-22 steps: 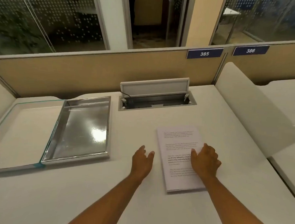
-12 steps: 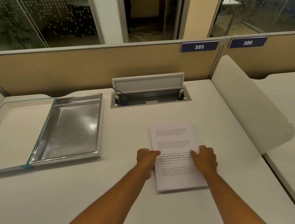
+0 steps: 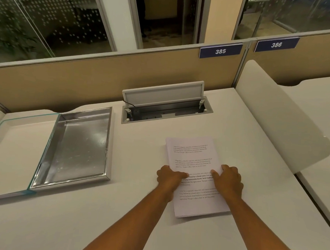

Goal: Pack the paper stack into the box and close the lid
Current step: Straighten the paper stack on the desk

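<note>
Left hand and right hand gripping opposite long edges of printed paper stack lying on white desk, open silver-lined box far left, lid folded flat

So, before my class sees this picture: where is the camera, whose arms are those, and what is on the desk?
The camera sits on a person's head, looking forward and down, so the bare arms are the wearer's own; there is no machine. The left hand and right hand grip the two long edges of a printed paper stack that lies on the white desk. To the left stands an open box with a shiny silver lining, empty, its lid folded out flat beside it. Behind the paper, an open cable hatch is set into the desk.
</note>
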A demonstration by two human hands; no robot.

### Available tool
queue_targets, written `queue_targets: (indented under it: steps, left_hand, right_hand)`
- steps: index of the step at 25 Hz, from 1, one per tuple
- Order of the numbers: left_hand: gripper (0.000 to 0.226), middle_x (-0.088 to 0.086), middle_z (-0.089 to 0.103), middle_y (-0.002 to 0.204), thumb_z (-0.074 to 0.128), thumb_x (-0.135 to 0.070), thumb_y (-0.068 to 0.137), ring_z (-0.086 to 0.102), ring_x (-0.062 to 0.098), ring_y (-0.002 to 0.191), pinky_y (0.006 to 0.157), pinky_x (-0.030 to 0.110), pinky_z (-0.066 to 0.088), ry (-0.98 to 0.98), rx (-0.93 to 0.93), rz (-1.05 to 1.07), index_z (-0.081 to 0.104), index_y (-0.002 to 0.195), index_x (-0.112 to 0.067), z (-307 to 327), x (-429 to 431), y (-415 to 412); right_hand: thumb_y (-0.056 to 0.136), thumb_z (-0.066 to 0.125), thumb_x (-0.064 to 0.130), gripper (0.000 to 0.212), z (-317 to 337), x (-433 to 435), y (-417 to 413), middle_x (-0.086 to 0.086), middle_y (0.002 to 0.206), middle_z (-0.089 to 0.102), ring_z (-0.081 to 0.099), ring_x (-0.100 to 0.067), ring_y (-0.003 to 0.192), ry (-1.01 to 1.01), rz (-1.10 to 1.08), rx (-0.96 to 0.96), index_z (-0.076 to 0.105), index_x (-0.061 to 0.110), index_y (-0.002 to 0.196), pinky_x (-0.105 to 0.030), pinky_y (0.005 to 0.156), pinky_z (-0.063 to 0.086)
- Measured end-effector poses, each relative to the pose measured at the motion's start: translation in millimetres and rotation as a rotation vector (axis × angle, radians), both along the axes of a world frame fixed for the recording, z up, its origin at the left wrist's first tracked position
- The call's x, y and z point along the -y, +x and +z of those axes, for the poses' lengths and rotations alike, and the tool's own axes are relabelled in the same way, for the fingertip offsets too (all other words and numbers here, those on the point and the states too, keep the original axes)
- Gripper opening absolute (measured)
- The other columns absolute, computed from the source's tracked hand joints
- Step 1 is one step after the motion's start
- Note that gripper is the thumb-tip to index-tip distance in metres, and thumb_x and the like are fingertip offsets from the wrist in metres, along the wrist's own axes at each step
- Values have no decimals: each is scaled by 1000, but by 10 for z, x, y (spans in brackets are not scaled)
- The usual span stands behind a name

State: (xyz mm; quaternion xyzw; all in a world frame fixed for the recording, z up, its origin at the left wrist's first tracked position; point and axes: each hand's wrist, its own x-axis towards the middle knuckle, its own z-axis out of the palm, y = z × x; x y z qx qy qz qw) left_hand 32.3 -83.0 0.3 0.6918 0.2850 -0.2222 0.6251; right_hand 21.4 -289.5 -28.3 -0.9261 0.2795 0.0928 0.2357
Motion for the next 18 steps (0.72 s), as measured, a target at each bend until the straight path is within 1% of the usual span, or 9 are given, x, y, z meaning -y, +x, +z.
queue_targets:
  steps: [2,4,5,7,9,11,13,16,18]
  left_hand:
    - [66,10,68,132,94,-14,71,70,34,120,98,54,64,104,48,-22,63,130,-7,19,76,-17]
    - [73,9,65,133,94,-13,71,69,33,121,99,55,63,93,59,-26,55,132,-9,51,100,-6]
    - [71,10,68,130,94,-10,72,72,33,116,96,54,64,52,52,-18,55,131,-9,67,88,22]
    - [62,13,76,125,91,-4,75,78,32,105,87,51,68,-44,35,-10,61,130,-6,91,34,79]
    - [54,13,79,121,89,0,77,82,30,96,73,42,70,-81,66,-15,65,125,-4,83,-8,103]
    - [50,11,79,118,90,0,77,82,27,94,66,34,68,-70,118,4,60,116,-6,68,-26,91]
    - [52,10,74,119,89,-3,80,80,26,97,68,34,67,-87,137,33,51,115,-9,31,-37,87]
    - [49,11,69,127,77,-9,94,76,29,106,77,42,66,-191,73,103,43,130,-10,1,-53,110]
    - [34,15,75,128,64,-11,103,77,32,108,79,42,67,-214,35,71,57,135,-3,-31,-76,153]
  right_hand:
    - [99,61,50,56,-5,-2,3,-17,134,56,57,-38,124,-1,-6,4,58,11,139,-54,99,49]
    - [98,62,49,56,-9,-6,2,-17,134,57,57,-38,124,-5,-8,6,58,11,139,-54,100,49]
    - [98,62,49,56,-7,-5,0,-17,134,57,57,-38,124,-7,-7,8,58,11,139,-54,100,49]
    - [99,62,49,55,-4,-2,-1,-17,133,57,58,-39,123,-9,-3,11,59,11,138,-54,99,49]
    - [99,61,49,54,-3,-2,0,-17,133,57,58,-39,122,-10,-1,12,59,11,137,-54,99,50]
    - [99,61,49,53,-2,-8,-3,-17,133,57,58,-38,122,-12,0,14,59,11,136,-54,98,50]
    - [99,61,48,52,2,-10,-10,-17,133,57,58,-38,122,-15,5,19,59,10,135,-54,99,50]
    - [100,61,47,51,4,-1,-13,-17,133,57,57,-39,123,-7,6,28,59,10,135,-55,99,50]
    - [100,61,47,51,11,-9,-16,-17,133,57,57,-39,123,1,3,31,59,10,135,-54,99,49]
